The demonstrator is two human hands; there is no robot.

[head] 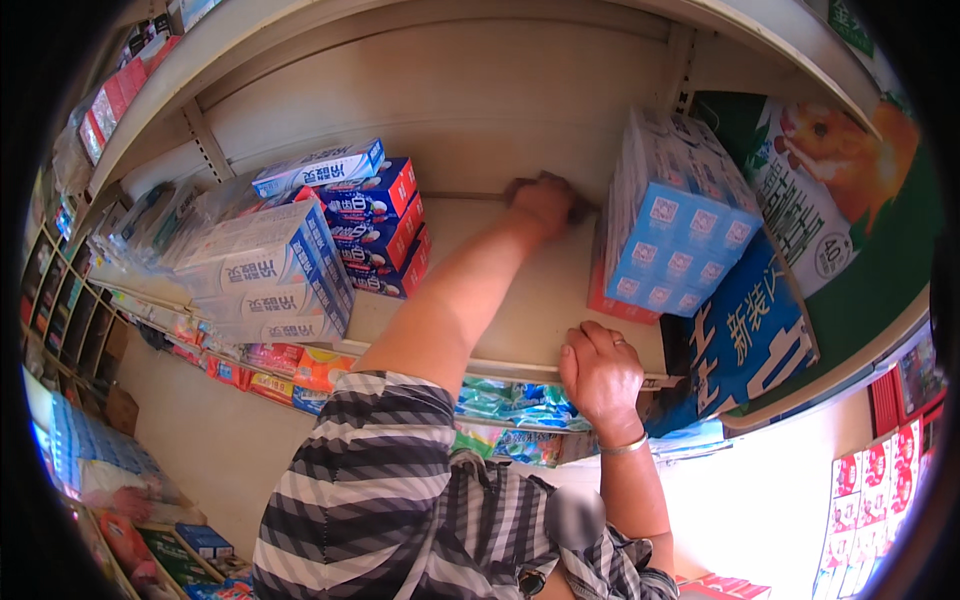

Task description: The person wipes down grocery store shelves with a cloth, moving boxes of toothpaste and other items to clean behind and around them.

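My left hand (544, 204) is stretched far onto a metal store shelf (517, 315), near its back panel. It is blurred and pressed on a dark, crumpled cloth (582, 208). Nearer the front edge rests my right hand (604, 367), back upward with bent fingers, a ring and a bracelet; its palm is hidden. Left of my left arm stand stacked blue and red toothpaste boxes (367, 225), beside a plastic-wrapped stack of white and blue toothpaste boxes (262, 277). To the right is a wrapped block of light blue boxes (667, 240) with printed codes.
An upper shelf edge (480, 6) arches overhead. Packaged toothbrushes (150, 225) lie at the far left. Colourful packets (517, 405) fill the shelf below. A green side panel (870, 315) with printed posters closes the right end. More stocked shelving (67, 300) stands at far left.
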